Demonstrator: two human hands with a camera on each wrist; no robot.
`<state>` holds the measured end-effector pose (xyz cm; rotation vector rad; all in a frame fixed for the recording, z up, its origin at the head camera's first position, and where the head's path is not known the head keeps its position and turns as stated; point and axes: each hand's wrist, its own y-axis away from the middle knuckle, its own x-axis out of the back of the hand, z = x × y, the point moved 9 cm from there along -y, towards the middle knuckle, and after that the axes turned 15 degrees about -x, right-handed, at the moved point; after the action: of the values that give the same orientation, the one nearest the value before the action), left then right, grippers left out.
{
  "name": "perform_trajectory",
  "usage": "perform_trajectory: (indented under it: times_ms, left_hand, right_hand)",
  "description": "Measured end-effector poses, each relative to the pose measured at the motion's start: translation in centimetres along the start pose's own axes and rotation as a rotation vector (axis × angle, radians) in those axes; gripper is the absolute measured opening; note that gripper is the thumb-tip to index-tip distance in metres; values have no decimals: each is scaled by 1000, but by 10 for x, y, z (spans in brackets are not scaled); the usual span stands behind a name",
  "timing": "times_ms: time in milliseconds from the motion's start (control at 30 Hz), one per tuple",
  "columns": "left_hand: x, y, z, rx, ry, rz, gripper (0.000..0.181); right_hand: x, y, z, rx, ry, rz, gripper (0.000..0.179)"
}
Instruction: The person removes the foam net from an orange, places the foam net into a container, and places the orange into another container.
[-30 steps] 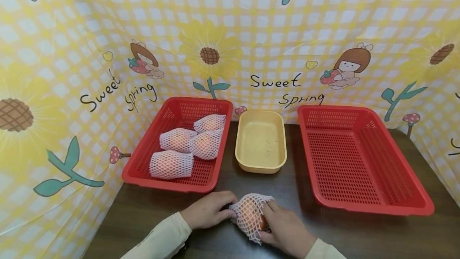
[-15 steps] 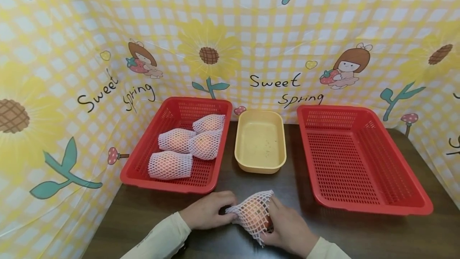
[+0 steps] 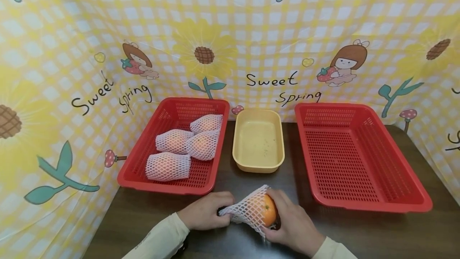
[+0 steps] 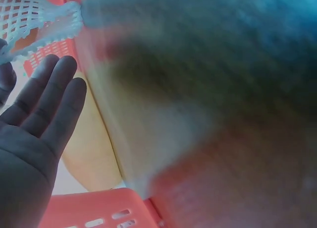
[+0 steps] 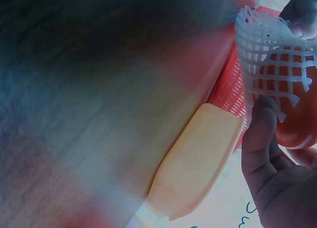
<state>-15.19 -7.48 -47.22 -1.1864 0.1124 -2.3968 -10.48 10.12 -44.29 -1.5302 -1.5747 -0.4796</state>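
Over the near part of the table, an orange point(image 3: 270, 210) pokes out of a white foam net sleeve point(image 3: 248, 209), its stem end showing. My left hand point(image 3: 206, 211) pinches the sleeve's gathered left end; in the left wrist view three fingers of that hand point(image 4: 29, 139) stretch out straight below the netting point(image 4: 49, 20). My right hand point(image 3: 296, 225) grips the fruit from the right, thumb low and fingers over the top. From the right wrist, the orange's bare skin point(image 5: 294, 134) shows below the net's ragged edge point(image 5: 267, 64), with the right hand point(image 5: 277, 178) around it.
At the left stands a red slotted basket point(image 3: 125, 181) with several net-wrapped oranges point(image 3: 168, 167). A shallow yellow tub point(image 3: 258, 169) sits in the middle, and another red basket point(image 3: 359, 163) on the right. Checked cloth point(image 3: 230, 11) hangs behind and beside the dark table point(image 3: 122, 219).
The net has slid leftward off the orange, baring its right side. My right hand has shifted a little right and now grips the bare fruit, while the left keeps pinching the net's end.
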Motion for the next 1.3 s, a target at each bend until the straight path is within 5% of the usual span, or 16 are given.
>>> perform_trajectory:
  times_ms: [467,1000,1300]
  left_hand:
    - [1,-1,1,22,20,-7,17]
    - [0,9,-12,130,91,-51,14]
    - [-2,8,-7,82,45,-71,10]
  right_hand:
    - [17,-2,6,-56,-151,39,89]
    - [47,-8,12,-90,-106,161,85]
    - [55,-10,9,-59,-136,133,86]
